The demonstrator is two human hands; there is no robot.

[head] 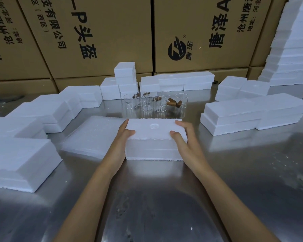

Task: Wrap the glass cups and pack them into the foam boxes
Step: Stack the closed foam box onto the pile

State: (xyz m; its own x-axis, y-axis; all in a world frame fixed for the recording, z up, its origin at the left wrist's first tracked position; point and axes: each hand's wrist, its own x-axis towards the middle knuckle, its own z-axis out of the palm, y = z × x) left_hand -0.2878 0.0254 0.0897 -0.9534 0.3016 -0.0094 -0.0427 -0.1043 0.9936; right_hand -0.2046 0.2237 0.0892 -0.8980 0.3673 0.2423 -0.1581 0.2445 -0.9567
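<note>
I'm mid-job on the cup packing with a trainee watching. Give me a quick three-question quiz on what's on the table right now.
1. True or false: both hands grip the same closed foam box.
2. Where do the glass cups stand relative to that box? A) beyond it B) on its lid C) left of the bubble wrap sheet
3. What brown items lie among the cups?

Key:
1. True: left hand and right hand hold its ends, thumbs on the lid.
2. A
3. Cork stoppers.
</note>
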